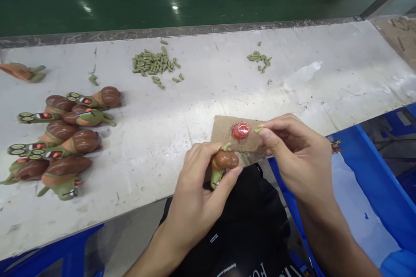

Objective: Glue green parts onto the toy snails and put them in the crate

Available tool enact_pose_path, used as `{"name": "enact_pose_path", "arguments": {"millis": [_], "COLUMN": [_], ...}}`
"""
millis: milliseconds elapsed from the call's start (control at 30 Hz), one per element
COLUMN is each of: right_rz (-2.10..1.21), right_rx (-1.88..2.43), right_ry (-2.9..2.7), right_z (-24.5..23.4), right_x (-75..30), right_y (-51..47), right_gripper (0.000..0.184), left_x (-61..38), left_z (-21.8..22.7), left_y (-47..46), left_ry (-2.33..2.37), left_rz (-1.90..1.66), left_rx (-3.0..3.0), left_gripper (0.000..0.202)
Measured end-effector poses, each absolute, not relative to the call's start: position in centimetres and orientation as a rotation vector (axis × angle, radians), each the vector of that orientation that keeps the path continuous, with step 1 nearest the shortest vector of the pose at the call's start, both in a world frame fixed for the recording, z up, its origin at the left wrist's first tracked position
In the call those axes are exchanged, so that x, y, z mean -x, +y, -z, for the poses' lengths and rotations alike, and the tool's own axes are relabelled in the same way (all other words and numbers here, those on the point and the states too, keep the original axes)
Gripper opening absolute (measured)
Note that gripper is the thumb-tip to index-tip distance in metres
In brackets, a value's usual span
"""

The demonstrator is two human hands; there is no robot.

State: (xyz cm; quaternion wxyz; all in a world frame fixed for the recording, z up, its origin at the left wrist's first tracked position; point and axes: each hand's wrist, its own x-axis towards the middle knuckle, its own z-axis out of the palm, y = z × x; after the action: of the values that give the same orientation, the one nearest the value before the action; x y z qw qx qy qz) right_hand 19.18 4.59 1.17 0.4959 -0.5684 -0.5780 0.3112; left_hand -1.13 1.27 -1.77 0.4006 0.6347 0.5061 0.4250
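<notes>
My left hand point(198, 181) is closed round a snail toy point(223, 162) with a brown shell and green body, held at the table's front edge. My right hand point(292, 151) pinches a small green piece point(258, 130) between thumb and forefinger, right beside a red blob of glue point(241, 130). The blob sits on a piece of brown cardboard point(224, 127) lying on the white table point(195, 95). The toy is just below and left of the blob.
Several finished snail toys point(61, 138) lie in a heap at the left, one more point(21, 71) at the far left. Two piles of small green pieces point(152, 64) point(259, 59) lie further back. Blue crates point(373, 173) stand at right and lower left. A green floor lies beyond the table.
</notes>
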Motion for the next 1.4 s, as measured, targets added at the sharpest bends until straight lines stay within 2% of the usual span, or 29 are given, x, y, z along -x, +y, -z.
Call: {"name": "enact_pose_path", "arguments": {"millis": [133,233,533,833,1100,1400], "right_rz": [-1.13,-1.201,-1.168,-1.16,-0.917,-1.0], "right_rx": [1.221,1.181,1.215,1.227,1.305,1.239], "right_ry": [-1.153,-1.071,-1.108,-1.152,-1.575,-1.574], "right_z": [-0.9,-0.3,0.3,0.5,-0.5,-0.2], "right_x": [-18.2,-17.4,-17.2,-17.4,-17.8,-17.9], "right_y": [3.1,2.6,2.6,2.3,2.2,1.3], "right_gripper": [0.008,0.008,0.008,0.012,0.014,0.014], "left_x": [1.3,1.2,1.4,1.3,1.6,2.3], "left_z": [1.3,1.3,1.6,1.6,2.3,2.6], "left_y": [1.5,1.9,2.0,2.0,1.7,1.5], "left_ry": [1.082,1.054,1.107,1.104,1.066,1.014], "left_rz": [-1.115,-1.111,-1.044,-1.042,-1.065,-1.038], "left_rx": [-1.283,-1.184,-1.195,-1.206,-1.377,-1.463], "left_gripper": [0.025,0.024,0.017,0.022,0.03,0.03]}}
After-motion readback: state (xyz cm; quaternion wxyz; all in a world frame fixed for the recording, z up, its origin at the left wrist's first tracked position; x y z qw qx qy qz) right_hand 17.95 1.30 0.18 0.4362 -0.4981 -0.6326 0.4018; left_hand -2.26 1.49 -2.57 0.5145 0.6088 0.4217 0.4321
